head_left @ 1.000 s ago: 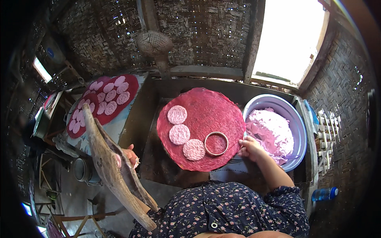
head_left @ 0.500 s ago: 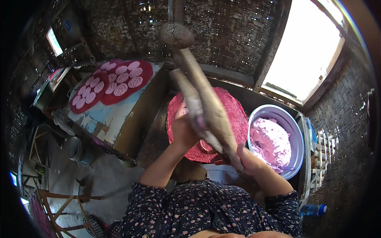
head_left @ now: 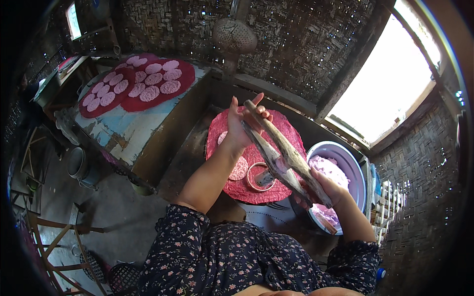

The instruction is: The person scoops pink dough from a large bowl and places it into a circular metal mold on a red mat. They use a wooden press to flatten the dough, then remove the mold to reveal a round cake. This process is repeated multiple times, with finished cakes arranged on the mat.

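Both my hands hold a long wooden hand press (head_left: 285,150) of two bars, slanting over a round red mat (head_left: 290,123). My left hand (head_left: 241,126) grips its far end, fingers curled at the bar. Around the near end is my right hand (head_left: 328,187), partly hidden by the bars. A short grey cylinder (head_left: 265,177) shows beneath the bars, close to a ring (head_left: 248,182) on the mat. Left of the ring lies a pink textured disc (head_left: 239,168), with another pink disc (head_left: 222,137) partly behind my left forearm.
At right, a lavender basin (head_left: 361,185) holds pink dough (head_left: 331,170). Red mats bearing several pink discs (head_left: 153,79) lie on a worn table (head_left: 111,138) at left. A perforated ladle (head_left: 234,35) hangs on the woven wall. A wooden stool (head_left: 54,232) stands at lower left.
The press has swung lower and to the right, and its bars look steadier. My left hand has shifted up to its far end. The ring and discs show more clearly.
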Motion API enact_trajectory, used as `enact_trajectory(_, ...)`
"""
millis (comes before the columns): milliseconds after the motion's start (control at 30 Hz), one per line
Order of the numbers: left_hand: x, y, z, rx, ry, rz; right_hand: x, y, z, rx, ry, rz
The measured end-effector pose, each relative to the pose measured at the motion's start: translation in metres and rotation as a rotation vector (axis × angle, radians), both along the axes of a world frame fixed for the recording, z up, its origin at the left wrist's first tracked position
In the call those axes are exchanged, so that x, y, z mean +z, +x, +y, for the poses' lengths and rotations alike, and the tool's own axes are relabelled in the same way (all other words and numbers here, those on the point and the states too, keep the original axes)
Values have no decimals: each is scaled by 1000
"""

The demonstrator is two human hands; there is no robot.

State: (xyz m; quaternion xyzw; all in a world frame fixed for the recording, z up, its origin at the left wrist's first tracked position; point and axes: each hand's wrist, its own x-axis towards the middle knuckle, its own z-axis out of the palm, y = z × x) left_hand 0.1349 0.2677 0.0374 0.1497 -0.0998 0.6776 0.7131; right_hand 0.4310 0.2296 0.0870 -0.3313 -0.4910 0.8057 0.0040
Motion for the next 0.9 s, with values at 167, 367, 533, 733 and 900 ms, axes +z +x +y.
enact_trajectory(167, -38, 7, 0, 98, -132, -21, 1, 4, 22, 124, 56, -150)
enact_trajectory(367, -35, 1, -19, 188, -306, 44, 4, -9, 19, 154, 120, -229)
enact_trajectory(533, -34, -21, -22, 277, -223, 85, -6, -29, 19, 144, 171, -279)
enact_trajectory(733, -35, -35, 1, 255, -158, 61, 0, -42, 30, 109, 488, -500)
enact_trajectory(900, -41, -15, 17, 189, -231, -62, 16, -31, 30, 47, 603, -583)
